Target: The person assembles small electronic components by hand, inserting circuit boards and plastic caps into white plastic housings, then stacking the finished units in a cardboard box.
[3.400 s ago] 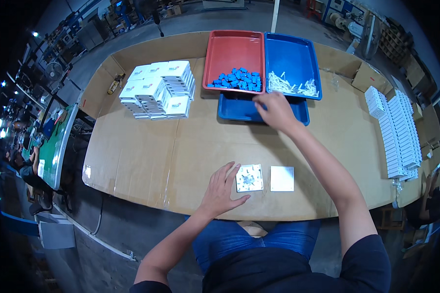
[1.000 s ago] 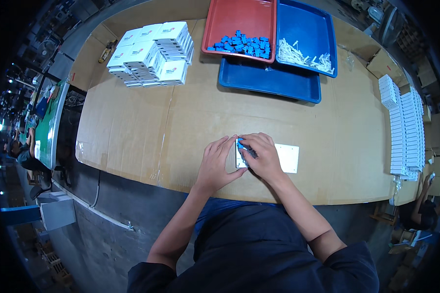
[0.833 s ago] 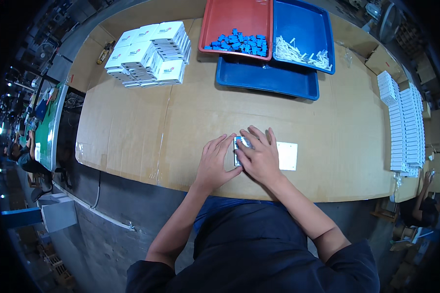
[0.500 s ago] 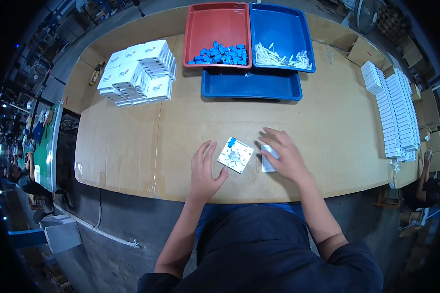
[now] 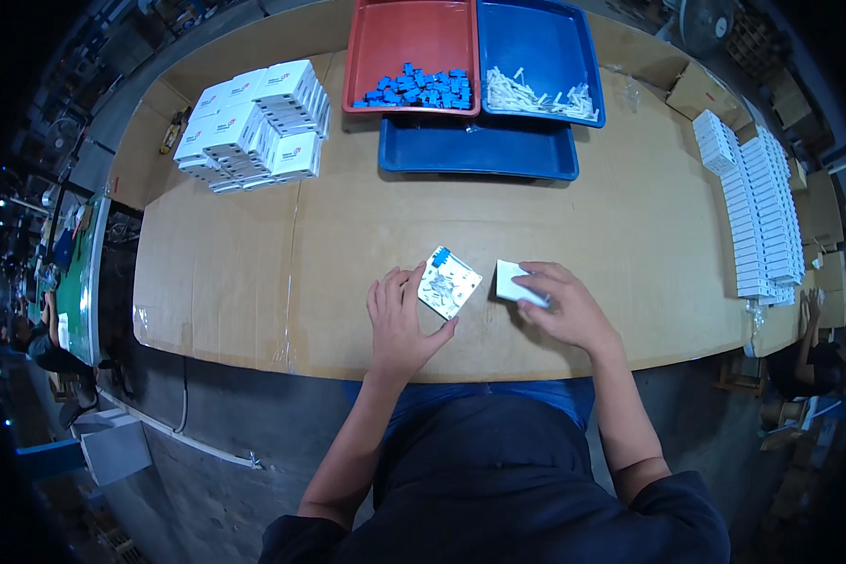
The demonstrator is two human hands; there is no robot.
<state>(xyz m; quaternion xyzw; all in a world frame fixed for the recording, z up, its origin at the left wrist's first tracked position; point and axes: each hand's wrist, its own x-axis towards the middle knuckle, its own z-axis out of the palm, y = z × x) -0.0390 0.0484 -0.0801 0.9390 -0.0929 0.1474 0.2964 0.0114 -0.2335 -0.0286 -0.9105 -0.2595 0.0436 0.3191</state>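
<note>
In front of me on the cardboard-covered table is a square white switch-like housing [image 5: 449, 285], its inner side up, with a blue block at its top corner and pale parts inside. My left hand [image 5: 401, 324] curves around its left and lower edges, fingers on one side and thumb at the near corner, closed on it. Just to the right, my right hand [image 5: 571, 308] pinches a plain white square plate [image 5: 511, 280] between thumb and fingers. That plate is tilted, and the fingers hide its right part.
A red tray [image 5: 414, 38] with blue blocks and a blue tray [image 5: 536, 47] with white sticks stand at the back, above another blue tray [image 5: 479, 155]. White boxes [image 5: 249, 122] are stacked left, rows of white pieces [image 5: 757, 216] right. Other people sit at both sides.
My left hand has closed in on the housing's edges. My right hand has taken hold of the white plate and tilted it up. The view has shifted slightly.
</note>
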